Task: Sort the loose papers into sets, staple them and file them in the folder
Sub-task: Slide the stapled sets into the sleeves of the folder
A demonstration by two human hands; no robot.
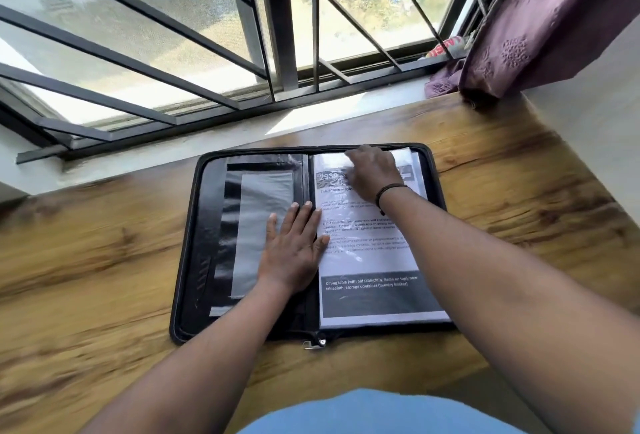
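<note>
A black zip folder (188, 260) lies open on the wooden table. Its right half holds a printed paper (367, 260) inside a clear plastic sleeve. Its left half shows empty clear pockets (256, 212). My left hand (294, 246) lies flat with straight fingers across the folder's spine, pressing on the left pocket and the paper's left edge. My right hand (372, 172) rests on the top of the sleeved paper near the folder's far edge, fingers pointing left; its fingertips are blurred. No stapler or loose papers are in view.
The wooden table (104, 260) runs up to a white window sill (242, 128) under a barred window. A purple curtain (540, 18) hangs at the far right, touching the table's corner. The folder's zip pull (313, 343) sticks out at its near edge.
</note>
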